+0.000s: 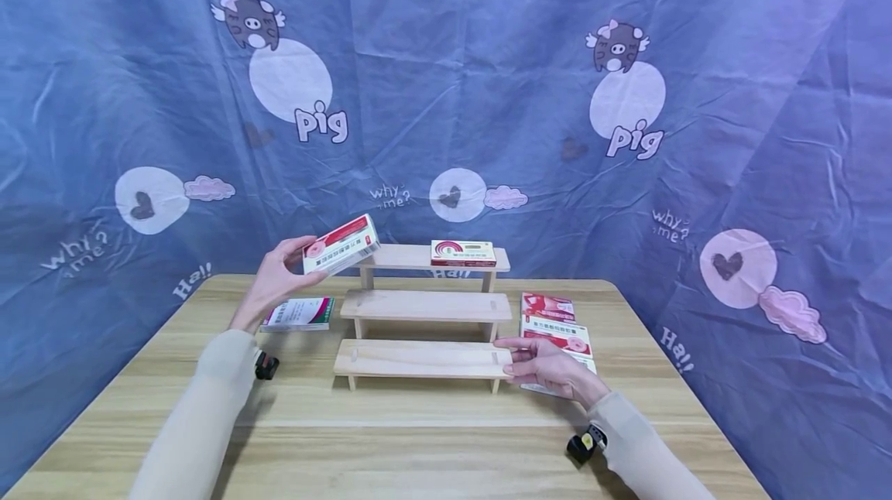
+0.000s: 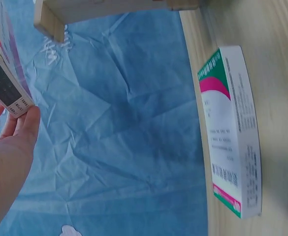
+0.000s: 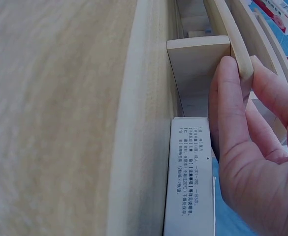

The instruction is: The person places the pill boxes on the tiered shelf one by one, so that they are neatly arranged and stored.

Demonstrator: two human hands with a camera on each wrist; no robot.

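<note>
My left hand (image 1: 282, 275) grips a white and red medicine box (image 1: 341, 244) by its left end. The box is tilted, raised beside the left end of the top step, which it partly overlaps in the head view. My right hand (image 1: 547, 367) pinches the right end of the bottom step of a three-step wooden stand (image 1: 421, 358); in the right wrist view its thumb is on one face of the board and its fingers (image 3: 230, 98) on the other. Another red and white medicine box (image 1: 463, 253) lies on the top step, toward its right end.
Left of the stand, a white box with green and magenta ends (image 1: 300, 314) lies on the wooden table (image 1: 390, 446). Several medicine boxes (image 1: 547, 306) lie at the right, partly hidden by my right hand. A blue printed curtain (image 1: 446, 97) hangs behind the table.
</note>
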